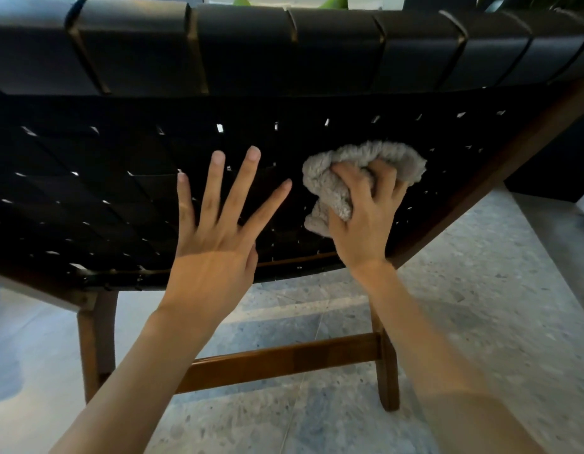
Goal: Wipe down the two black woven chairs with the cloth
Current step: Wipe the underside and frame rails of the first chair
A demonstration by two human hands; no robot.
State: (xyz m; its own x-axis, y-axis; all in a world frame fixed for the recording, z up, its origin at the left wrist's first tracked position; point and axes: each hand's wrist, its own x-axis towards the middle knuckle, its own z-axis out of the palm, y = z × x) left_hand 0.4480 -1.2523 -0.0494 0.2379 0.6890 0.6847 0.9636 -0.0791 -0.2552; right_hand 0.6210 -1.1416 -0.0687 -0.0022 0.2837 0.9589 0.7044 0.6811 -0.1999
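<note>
Items I log from my feed:
1. Left hand: bare, slim-fingered, fingernails short and rounded.
2. Right hand: bare, knuckles and tendons showing.
3. Left forearm: bare, wrist to frame edge.
4. Right forearm: bare likewise, lower stretch blurred.

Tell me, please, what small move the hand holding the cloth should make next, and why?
Probably wipe the cloth sideways toward the wooden frame: the right hand grips it bunched against the chair's black weave, and the left hand, spread open, blocks the other direction.
</note>
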